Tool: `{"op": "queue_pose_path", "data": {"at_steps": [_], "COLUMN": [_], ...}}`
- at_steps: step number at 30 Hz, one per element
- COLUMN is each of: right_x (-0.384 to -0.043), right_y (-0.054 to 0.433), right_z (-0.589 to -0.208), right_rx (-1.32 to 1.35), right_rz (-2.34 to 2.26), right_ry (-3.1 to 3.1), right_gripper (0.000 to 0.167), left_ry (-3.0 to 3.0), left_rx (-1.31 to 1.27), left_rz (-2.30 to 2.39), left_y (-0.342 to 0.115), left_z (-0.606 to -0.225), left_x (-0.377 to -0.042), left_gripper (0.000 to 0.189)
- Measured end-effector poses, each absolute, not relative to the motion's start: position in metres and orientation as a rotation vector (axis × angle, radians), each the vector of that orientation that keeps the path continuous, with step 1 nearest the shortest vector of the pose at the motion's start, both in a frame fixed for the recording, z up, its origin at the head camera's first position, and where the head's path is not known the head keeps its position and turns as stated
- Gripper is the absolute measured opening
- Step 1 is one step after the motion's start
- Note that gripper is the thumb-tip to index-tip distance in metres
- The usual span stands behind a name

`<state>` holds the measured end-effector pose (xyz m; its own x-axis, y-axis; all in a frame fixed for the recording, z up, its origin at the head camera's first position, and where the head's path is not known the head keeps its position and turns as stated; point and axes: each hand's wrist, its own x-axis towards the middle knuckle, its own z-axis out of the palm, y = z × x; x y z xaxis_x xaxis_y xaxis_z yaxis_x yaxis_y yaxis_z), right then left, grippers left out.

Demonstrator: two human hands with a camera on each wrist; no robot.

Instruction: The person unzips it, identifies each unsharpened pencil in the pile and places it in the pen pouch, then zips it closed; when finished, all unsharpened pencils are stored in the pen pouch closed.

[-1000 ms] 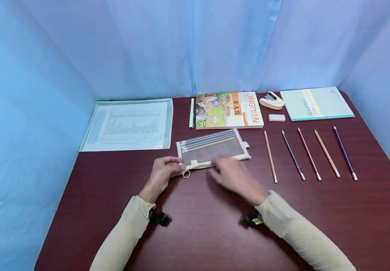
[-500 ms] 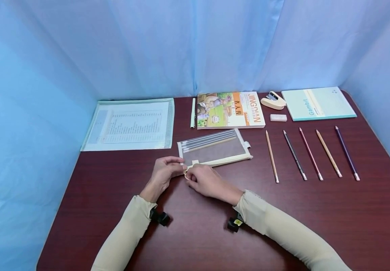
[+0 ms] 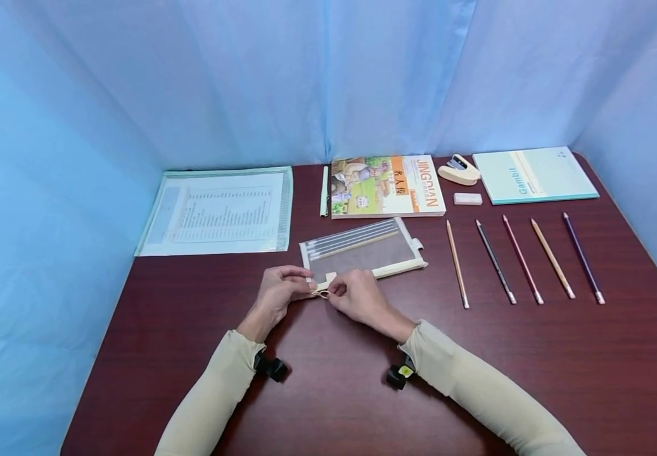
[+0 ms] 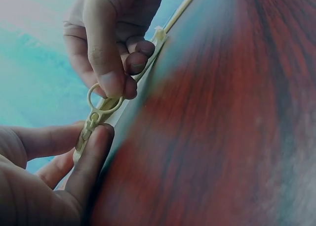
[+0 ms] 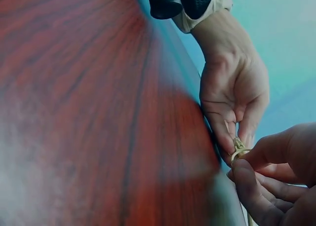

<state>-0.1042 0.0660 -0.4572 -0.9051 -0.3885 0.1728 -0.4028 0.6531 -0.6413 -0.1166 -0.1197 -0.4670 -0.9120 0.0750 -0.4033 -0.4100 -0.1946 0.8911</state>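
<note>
A see-through mesh pencil case with a cream zip edge lies mid-table, several slim pencils showing through its upper part. At its near left corner, my left hand pinches the end of the zip edge between thumb and fingers. Right beside it, my right hand holds the cream ring of the zip pull between thumb and forefinger. The ring stands out clearly in the left wrist view, just beyond the left fingertips. In the right wrist view, the fingers partly cover the zip pull.
Several pencils lie in a row to the right. Along the back are a document pouch, a pale green pen, a book, a stapler, an eraser and a notebook.
My right hand has come left from the middle of the zip edge to the ring, then shifted slightly right with it. The left hand keeps its grip on the corner.
</note>
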Motion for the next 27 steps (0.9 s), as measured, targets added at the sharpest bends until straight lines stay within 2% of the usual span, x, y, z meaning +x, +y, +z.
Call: {"op": "queue_pose_path", "data": {"at_steps": [10, 27], "right_x": [-0.112, -0.12], "right_y": [0.105, 0.192], "right_z": [-0.455, -0.454], "right_rx": [0.439, 0.108], "right_rz": [1.15, 1.228], "right_ry": [-2.9, -2.952], "right_gripper": [0.006, 0.009], "left_ry": [1.772, 1.806], "left_rx": [-0.446, -0.395], "left_rz": [2.159, 2.138], "left_y": [-0.12, -0.122], "left_z": [-0.466, -0.465], "left_x": [-0.117, -0.118], "left_gripper": [0.039, 0.041]}}
